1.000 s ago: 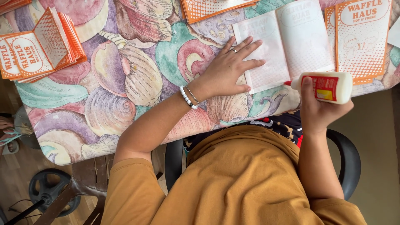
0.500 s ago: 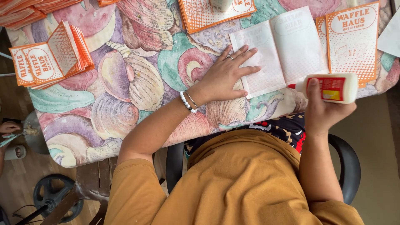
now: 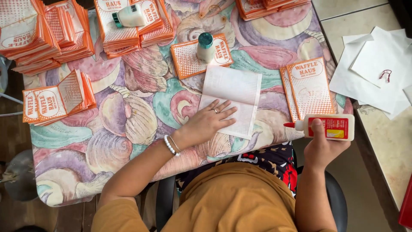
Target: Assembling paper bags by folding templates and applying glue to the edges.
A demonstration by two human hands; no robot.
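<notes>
- Pressing flat on a white unfolded paper sheet at the centre of the frame, the left hand lies open with fingers spread, gripping nothing; a ring and two wrist bracelets show on it.
- At the lower right, the right hand is wrapped around a white glue bottle with a red label and red tip, held sideways beyond the table edge, tip pointing toward the sheet.
- Two more small white bottles with teal caps are in view: one stands upright on a flat orange-and-white printed paper bag just above the sheet, one lies on its side on a stack at the top.
- One pair of orange printed bags lies right of the sheet, overlapping.
- Several stacks of the same orange bags fill the left and top of the table, too overlapped to count exactly.
- A shell-patterned tablecloth covers the table.
- Loose white paper sheets lie on a pale counter at the upper right.
</notes>
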